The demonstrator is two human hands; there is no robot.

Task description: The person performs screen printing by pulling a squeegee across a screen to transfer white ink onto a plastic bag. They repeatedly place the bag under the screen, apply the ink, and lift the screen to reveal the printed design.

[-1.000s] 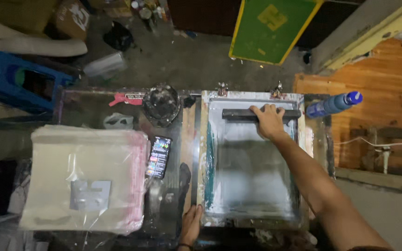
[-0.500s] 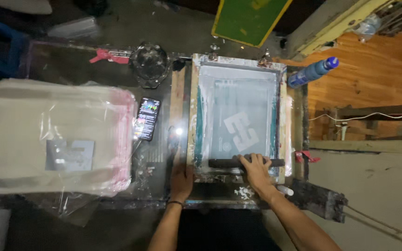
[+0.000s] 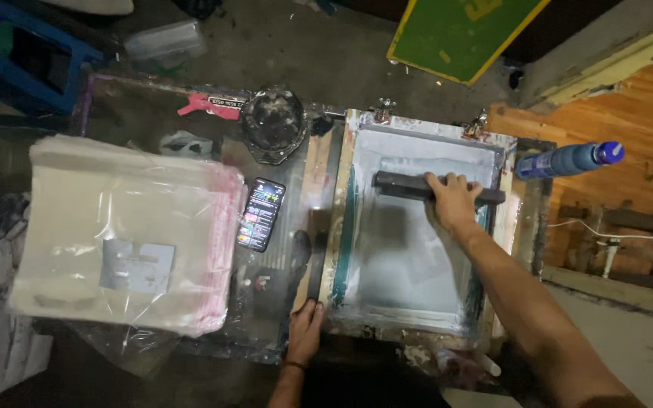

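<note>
Dim concrete floor shows around a cluttered surface (image 3: 153,113) stained with ink. On it my right hand (image 3: 451,200) is clamped on a dark squeegee (image 3: 417,187), fingers curled over its top edge — the bar lies across the far end of the screen (image 3: 410,264), touching the pale mesh. My forearm runs back from there to the lower right corner of the view. The screen sits in a wooden frame (image 3: 338,227) with paint-smeared rails and two metal clamps at its far edge.

My left hand (image 3: 305,332) rests flat and spread on the frame's near left corner, gripping nothing that I can see.

Just left of the frame lies a phone (image 3: 261,214) with its display lit. Beyond the phone, toward the far edge, stands a round dark ink tub (image 3: 273,125), and a pink tool (image 3: 209,103) lies beside it. Further left is a stack of clear plastic bags (image 3: 126,234) with pink edges — a grey printed patch shows on the top one.

Right of the frame, a blue bottle (image 3: 568,160) lies on its side, well apart from my right hand.
</note>
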